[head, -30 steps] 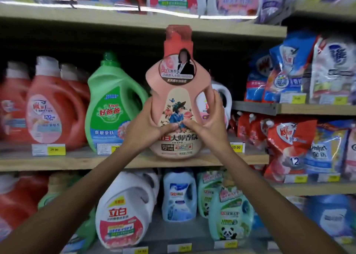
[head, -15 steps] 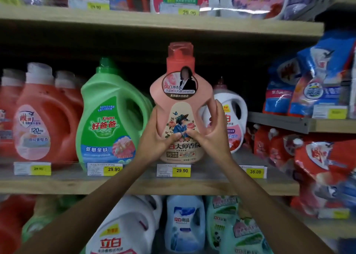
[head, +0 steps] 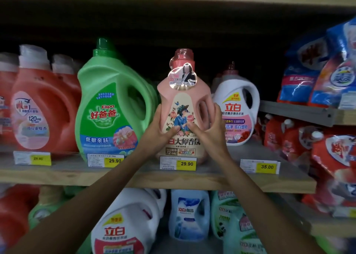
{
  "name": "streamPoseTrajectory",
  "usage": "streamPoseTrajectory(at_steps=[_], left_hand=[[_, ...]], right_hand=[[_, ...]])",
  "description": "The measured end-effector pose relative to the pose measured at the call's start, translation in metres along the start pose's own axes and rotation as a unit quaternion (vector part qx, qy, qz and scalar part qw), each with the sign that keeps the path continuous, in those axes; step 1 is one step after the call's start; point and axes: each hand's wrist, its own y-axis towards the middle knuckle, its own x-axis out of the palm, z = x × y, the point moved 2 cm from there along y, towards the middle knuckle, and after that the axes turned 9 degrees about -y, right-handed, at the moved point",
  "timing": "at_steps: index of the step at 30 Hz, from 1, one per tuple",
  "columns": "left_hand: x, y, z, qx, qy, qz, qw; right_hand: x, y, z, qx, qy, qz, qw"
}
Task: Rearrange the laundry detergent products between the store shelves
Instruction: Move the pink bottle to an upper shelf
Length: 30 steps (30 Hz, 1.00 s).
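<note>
1. On the middle shelf (head: 57, 173), the left hand (head: 159, 132) and the right hand (head: 209, 130) both clasp the pink bottle (head: 183, 103), palms on its flanks and thumbs meeting on the front label.
2. A second ago the bottle hung in the air in front of the shelf; now it has come down and inward, its base hidden behind a price tag (head: 178, 163) reading 29.90, apparently at or just above the board.
3. My reading: placement is nearly done and only the release remains.
4. Just beside it stand one green jug (head: 107, 107) on the left and one white jug (head: 237, 109) on the right.
5. Further left are at least three red jugs (head: 42, 111).
6. Four price tags show along this shelf edge.
</note>
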Motion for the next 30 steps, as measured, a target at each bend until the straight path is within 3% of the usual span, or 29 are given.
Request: streamPoseTrajectory(at_steps=[8,12,15,17,22,26,30], left_hand=[[-0.002,-0.007,0.012,-0.012,0.058,-0.005,0.998],[-0.011,-0.006,0.025,-0.048,0.226,-0.016,0.973],[-0.017,-0.015,0.039,-0.032,0.396,-0.023,0.917],[-0.019,-0.024,0.045,-0.009,0.451,-0.032,0.892],[-0.017,-0.047,0.052,0.052,0.545,-0.065,0.834],[-0.02,-0.07,0.053,0.064,0.542,-0.067,0.835],[-0.021,-0.101,0.05,0.008,0.535,-0.074,0.841]], right_hand=[[-0.006,-0.01,-0.006,-0.004,-0.053,-0.009,0.999],[-0.016,-0.018,-0.022,-0.004,-0.162,-0.013,0.987],[-0.021,-0.031,-0.038,-0.041,-0.335,-0.005,0.941],[-0.02,-0.042,-0.047,-0.076,-0.425,-0.029,0.901],[-0.023,-0.071,-0.055,-0.126,-0.507,-0.09,0.848],[-0.03,-0.09,-0.061,-0.146,-0.525,-0.108,0.832],[-0.031,-0.112,-0.061,-0.154,-0.544,-0.14,0.813]])
